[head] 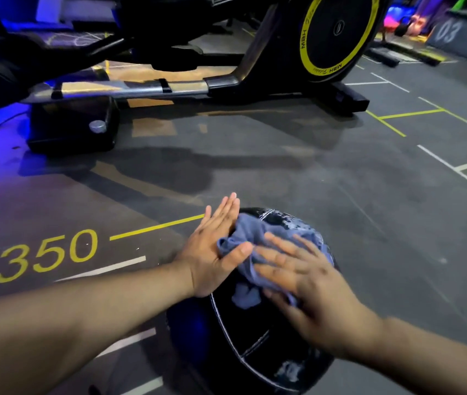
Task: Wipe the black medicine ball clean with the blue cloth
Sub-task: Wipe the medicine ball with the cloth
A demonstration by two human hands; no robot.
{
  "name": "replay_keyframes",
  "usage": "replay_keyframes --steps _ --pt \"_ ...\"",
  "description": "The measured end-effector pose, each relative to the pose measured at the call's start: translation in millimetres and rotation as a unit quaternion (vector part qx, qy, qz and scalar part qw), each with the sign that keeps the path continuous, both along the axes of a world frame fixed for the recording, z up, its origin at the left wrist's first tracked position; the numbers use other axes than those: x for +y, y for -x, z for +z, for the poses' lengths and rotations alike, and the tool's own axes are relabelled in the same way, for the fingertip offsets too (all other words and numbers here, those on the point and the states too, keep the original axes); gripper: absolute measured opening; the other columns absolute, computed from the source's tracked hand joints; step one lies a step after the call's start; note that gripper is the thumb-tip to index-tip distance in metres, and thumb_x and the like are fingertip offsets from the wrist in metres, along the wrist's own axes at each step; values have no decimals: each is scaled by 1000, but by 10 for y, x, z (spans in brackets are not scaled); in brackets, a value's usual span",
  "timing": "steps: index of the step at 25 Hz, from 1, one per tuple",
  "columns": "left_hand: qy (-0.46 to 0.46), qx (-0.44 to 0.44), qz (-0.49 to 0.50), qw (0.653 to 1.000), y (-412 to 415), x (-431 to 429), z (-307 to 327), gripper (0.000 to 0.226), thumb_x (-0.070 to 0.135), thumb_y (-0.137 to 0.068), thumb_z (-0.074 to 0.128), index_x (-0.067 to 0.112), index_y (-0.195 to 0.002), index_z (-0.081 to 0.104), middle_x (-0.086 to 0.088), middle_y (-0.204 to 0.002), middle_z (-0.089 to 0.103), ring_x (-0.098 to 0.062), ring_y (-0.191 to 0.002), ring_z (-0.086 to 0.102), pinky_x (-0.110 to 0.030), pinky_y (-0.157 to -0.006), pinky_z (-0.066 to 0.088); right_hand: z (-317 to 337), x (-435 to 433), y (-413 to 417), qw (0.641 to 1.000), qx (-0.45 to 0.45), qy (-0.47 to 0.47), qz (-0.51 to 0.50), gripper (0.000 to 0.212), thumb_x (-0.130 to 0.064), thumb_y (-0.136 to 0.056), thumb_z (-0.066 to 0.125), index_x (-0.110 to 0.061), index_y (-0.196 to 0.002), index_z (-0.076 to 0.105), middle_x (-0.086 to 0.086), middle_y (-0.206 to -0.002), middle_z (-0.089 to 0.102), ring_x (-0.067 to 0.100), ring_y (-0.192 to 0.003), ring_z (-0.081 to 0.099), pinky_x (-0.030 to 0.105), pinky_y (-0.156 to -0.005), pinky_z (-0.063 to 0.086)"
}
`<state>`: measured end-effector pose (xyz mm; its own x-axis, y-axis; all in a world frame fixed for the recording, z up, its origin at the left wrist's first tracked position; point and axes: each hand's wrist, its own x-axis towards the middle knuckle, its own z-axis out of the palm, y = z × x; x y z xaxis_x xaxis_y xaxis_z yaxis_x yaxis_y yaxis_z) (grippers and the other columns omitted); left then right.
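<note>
The blue cloth is pressed onto the black medicine ball by the flat left hand and right hand. White smears at lower centre are left unwiped.

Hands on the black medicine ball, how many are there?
2. The left hand lies flat against the left side of the black medicine ball; the right hand presses the blue cloth onto its top. No others visible.

Left hand flat, fingers straight, right hand spread flat
</note>
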<state>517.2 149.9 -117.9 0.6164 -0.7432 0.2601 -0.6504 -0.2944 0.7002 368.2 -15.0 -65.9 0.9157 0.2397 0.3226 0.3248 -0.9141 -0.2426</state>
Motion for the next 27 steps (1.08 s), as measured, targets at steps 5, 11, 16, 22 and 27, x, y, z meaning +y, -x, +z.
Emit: replay_keyframes --steps 5,11,16,22,27 --pt "38 56 -23 997 1 67 63 67 54 -92 34 30 -150 11 9 -161 15 -4 -149 4 -37 -122 -4 173 -28 -95 977 110 -183 22 42 -46 -96 48 -29 -131 61 -16 -147 47 4 -146 26 43 -119 24" --pt "11 6 -52 999 124 250 191 63 47 -96 30 24 -150 5 12 -161 2 4 -146 0 -19 -119 -1 13 -106 -32 983 39 -174 -50 58 -44 -89 60 -21 -142 49 -10 -152 40 1 -144 27 29 -119 24" --pt "-96 -144 -88 981 -27 453 477 77 71 -91 21 23 -151 21 6 -154 34 -13 -140 34 -5 -109 21 113 -261 -86 979 112 -149 -87 56 -51 -91 50 -30 -143 46 -15 -156 28 -6 -146 12 23 -121 16" --pt "-55 -211 -87 972 -15 756 978 33 52 -81 58 27 -93 77 13 -73 73 6 -59 62 -23 -53 49 460 -254 -106 978 186 -65 -62 54 -43 -95 56 -27 -145 44 -8 -158 28 4 -146 20 23 -120 17" --pt "-197 -162 35 966 168 814 1242 42 63 -75 55 33 -99 73 13 -87 74 -2 -79 68 -30 -74 54 866 -80 -89 949 298 87 -59 51 -46 -94 54 -19 -136 50 7 -147 46 29 -129 50 41 -106 40"
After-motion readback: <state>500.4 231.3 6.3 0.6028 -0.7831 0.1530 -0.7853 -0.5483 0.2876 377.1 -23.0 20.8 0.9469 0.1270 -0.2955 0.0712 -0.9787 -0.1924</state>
